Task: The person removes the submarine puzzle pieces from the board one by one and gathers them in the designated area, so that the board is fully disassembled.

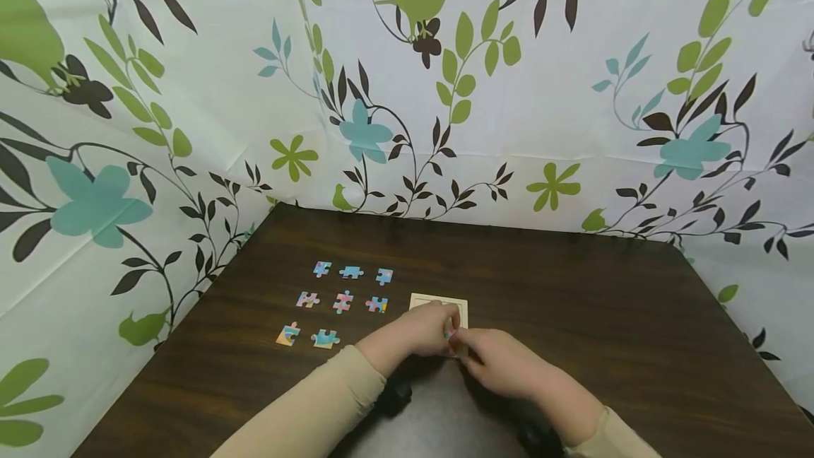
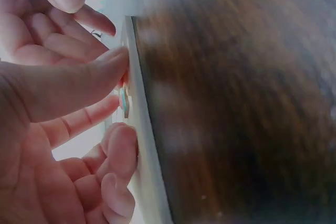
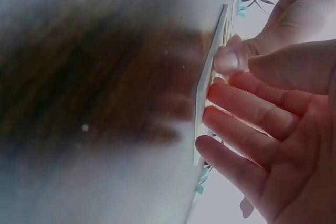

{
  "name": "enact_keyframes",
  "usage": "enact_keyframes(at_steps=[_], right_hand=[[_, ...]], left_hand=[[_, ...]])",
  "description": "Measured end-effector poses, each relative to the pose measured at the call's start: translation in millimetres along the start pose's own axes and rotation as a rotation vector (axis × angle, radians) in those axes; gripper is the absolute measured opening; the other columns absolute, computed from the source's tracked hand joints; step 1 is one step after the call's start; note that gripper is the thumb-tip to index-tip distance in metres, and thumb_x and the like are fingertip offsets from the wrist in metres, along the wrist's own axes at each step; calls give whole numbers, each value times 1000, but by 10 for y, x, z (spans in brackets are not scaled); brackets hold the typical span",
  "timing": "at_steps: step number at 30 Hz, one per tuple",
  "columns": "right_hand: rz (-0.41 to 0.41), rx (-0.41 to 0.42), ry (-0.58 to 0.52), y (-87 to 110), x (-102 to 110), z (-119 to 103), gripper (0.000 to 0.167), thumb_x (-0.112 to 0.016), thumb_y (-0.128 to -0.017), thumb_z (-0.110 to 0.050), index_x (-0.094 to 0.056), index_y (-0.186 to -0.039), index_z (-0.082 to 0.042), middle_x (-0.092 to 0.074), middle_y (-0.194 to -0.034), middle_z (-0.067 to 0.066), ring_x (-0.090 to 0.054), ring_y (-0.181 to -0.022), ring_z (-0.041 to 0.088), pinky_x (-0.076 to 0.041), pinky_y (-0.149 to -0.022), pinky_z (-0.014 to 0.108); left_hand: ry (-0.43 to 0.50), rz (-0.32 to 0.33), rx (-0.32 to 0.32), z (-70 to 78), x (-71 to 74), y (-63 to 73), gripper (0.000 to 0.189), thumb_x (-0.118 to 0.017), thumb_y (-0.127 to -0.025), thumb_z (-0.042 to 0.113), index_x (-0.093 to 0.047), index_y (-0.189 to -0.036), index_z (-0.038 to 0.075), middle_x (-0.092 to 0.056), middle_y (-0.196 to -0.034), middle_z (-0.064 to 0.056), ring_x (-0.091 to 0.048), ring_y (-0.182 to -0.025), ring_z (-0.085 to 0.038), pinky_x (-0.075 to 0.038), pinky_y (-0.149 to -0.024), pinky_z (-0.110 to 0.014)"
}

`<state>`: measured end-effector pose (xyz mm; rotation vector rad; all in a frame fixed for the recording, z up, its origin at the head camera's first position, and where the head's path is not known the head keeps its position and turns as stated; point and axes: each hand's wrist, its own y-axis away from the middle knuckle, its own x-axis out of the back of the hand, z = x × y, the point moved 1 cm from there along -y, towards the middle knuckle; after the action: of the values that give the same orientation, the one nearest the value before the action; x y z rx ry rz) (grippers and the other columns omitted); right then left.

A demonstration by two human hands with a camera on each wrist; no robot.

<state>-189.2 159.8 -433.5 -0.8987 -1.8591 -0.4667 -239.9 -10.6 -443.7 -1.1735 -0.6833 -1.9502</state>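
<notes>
A pale wooden puzzle tray (image 1: 439,297) lies on the dark table, partly hidden under both hands. My left hand (image 1: 427,327) pinches a small puzzle piece (image 2: 124,103) at the tray, thumb on one side and a finger on the other. The piece shows a bit of teal on its face and is mostly covered. Close beside it, my right hand (image 1: 502,360) touches the tray with fairly straight fingers (image 3: 247,129), its thumb near the left thumb. What lies inside the tray is largely out of sight.
Several loose jigsaw pieces lie in rough rows left of the tray, among them a blue piece (image 1: 351,272), a pink piece (image 1: 343,302) and a teal piece (image 1: 326,338). A leaf-and-bird patterned cloth (image 1: 407,182) hangs behind and beside the table (image 1: 604,302).
</notes>
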Motion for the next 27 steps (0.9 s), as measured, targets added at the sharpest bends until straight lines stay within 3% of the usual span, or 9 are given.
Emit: enact_keyframes(at_steps=[5, 9, 12, 18, 27], right_hand=[[13, -7, -4, 11, -13, 23, 20, -62, -95, -10, -63, -113, -18, -62, -94, -13, -54, -79, 5, -47, -71, 30], [88, -57, 11, 22, 17, 52, 23, -61, -96, -10, -66, -118, -14, -68, -108, -5, -59, -91, 6, -51, -79, 36], [123, -90, 18, 21, 36, 75, 22, -59, -97, -8, -68, -116, -12, -69, -106, -3, -59, -85, 7, -51, -74, 35], [78, -78, -13, 28, 48, 106, 20, -57, -97, -5, -68, -113, -12, -71, -103, -1, -58, -80, 5, -50, -70, 32], [55, -73, 12, 15, 61, 121, 19, -57, -97, -6, -68, -111, -13, -71, -100, -3, -61, -84, 5, -52, -72, 34]], left_hand=[[17, 2, -32, -27, -11, -29, 32, -85, -70, 17, -60, -89, 20, -58, -83, 7, -51, -78, -9, -43, -69, -24], [48, -11, -11, -25, -1, -26, 34, -86, -70, 16, -58, -91, 20, -54, -83, 5, -50, -75, -10, -42, -67, -26], [69, -17, 3, -26, 3, -21, 36, -87, -71, 16, -58, -92, 19, -50, -83, 5, -48, -72, -11, -41, -64, -26], [100, -1, -3, -19, -1, -29, 36, -87, -70, 13, -58, -92, 17, -49, -80, 3, -47, -70, -11, -40, -63, -26], [376, -3, 34, -55, -31, -52, 21, -70, -82, -4, -57, -90, 11, -54, -63, 4, -48, -54, -9, -39, -52, -23]])
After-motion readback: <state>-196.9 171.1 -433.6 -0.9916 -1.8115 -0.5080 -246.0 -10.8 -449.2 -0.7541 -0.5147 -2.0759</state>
